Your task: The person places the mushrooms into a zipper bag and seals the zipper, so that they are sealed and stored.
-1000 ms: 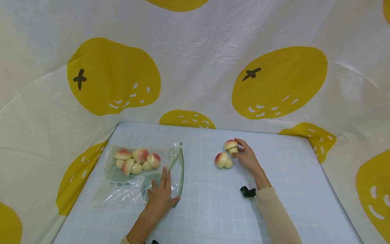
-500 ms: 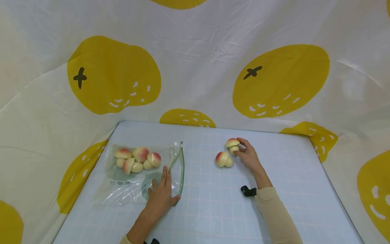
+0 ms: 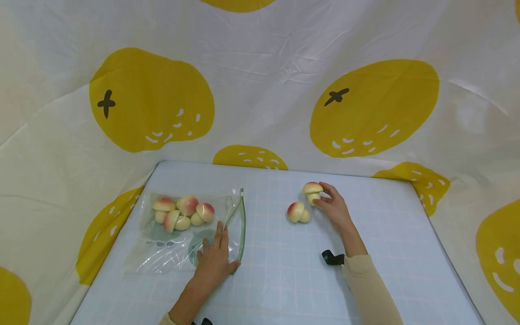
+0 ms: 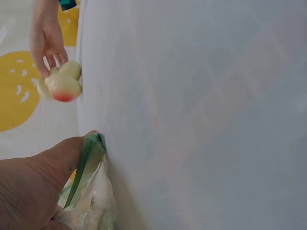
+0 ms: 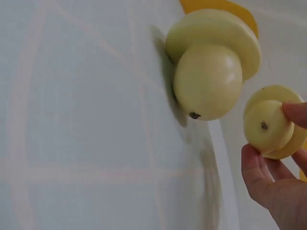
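A toy mushroom [image 3: 313, 193] with a pink-topped cap is pinched between the thumb and fingers of my right hand [image 3: 335, 208], and its stem end shows in the right wrist view. Beside it on the table lies a second toy mushroom [image 3: 298, 212], tipped over. My left hand [image 3: 214, 261] rests on a clear zip bag [image 3: 154, 264] with its fingers spread out. In the left wrist view, the left thumb [image 4: 67, 151] touches the green zip strip [image 4: 82, 165] at the bag's mouth, which gapes. Inside the bag lie several toy mushrooms [image 3: 187, 206].
The table [image 3: 276, 280] has a pale blue checked cover. Behind it hangs a white cloth [image 3: 260, 90] printed with yellow fruit. A black wrist camera mount [image 3: 332, 257] juts from the right wrist, and part of another [image 3: 206, 322] shows at the bottom edge.
My right hand has shifted slightly to the right with the pinched toy mushroom, away from the tipped one. The left hand and the bag have stayed in place.
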